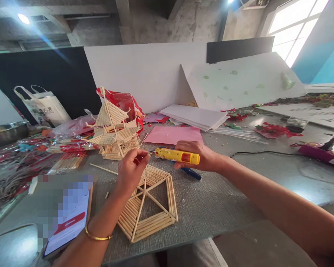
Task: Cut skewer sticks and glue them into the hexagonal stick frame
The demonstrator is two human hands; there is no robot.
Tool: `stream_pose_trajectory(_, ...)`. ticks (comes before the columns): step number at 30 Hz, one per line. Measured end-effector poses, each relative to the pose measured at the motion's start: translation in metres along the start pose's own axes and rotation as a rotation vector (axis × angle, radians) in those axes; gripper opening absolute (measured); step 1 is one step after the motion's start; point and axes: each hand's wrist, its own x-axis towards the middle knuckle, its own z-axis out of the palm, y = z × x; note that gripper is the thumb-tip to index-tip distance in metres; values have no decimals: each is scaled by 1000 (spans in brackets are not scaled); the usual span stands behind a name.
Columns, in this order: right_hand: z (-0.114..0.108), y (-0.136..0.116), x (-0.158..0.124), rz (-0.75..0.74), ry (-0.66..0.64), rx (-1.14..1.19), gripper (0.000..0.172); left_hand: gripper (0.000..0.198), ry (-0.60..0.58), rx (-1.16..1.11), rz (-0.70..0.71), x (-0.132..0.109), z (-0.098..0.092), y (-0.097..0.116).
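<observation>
My right hand (204,155) is wrapped round a yellow glue gun (178,155), its nozzle aimed left toward my left hand. My left hand (130,168), with a gold bangle on the wrist, pinches the top of a flat hexagonal roof frame made of thin wooden sticks (147,207), which lies on the grey mat (206,207). Behind it stands a finished multi-tier stick pagoda (114,129). A blue-handled tool (190,173) lies under the right hand.
A phone (69,222) lies at the front left. Bundles of sticks (68,159), plastic bags and red scraps crowd the left. A pink sheet (174,134), stacked white boards (195,115) and a black cable (256,152) lie behind and to the right.
</observation>
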Motion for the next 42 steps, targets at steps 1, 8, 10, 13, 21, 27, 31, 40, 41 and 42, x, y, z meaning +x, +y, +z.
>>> stream_pose_trajectory(1, 0, 0, 0, 0, 3, 2, 28, 17, 2, 17, 5, 0, 0, 0)
stream_pose_trajectory(8, 1, 1, 0, -6, 9, 23, 29, 16, 1, 25, -8, 0, 0, 2)
stream_pose_trajectory(10, 1, 1, 0, -7, 9, 25, 29, 16, 10, -13, -20, 1, 0, 3)
stream_pose_trajectory(13, 1, 0, 0, -8, 8, 18, 30, 14, 21, -59, -32, 0, 0, 3)
stream_pose_trajectory(21, 2, 0, 0, 6, 14, 15, 30, 16, 4, -159, -110, 0, 2, 3)
stream_pose_trajectory(27, 1, -1, 1, -3, 10, 33, 28, 17, -23, -219, -164, 0, 3, 4)
stream_pose_trajectory(31, 0, -3, 2, -2, 9, 33, 27, 17, -8, -219, -175, 1, 3, 5)
stream_pose_trajectory(40, 4, 0, 0, -4, -2, 17, 27, 17, 33, -254, -174, 1, 2, 4)
stream_pose_trajectory(41, 4, 1, 0, 6, 10, -6, 27, 17, 38, -262, -182, 1, 3, 4)
stream_pose_trajectory(42, 4, 3, 0, 21, 33, -40, 27, 18, 41, -273, -194, 1, 3, 5)
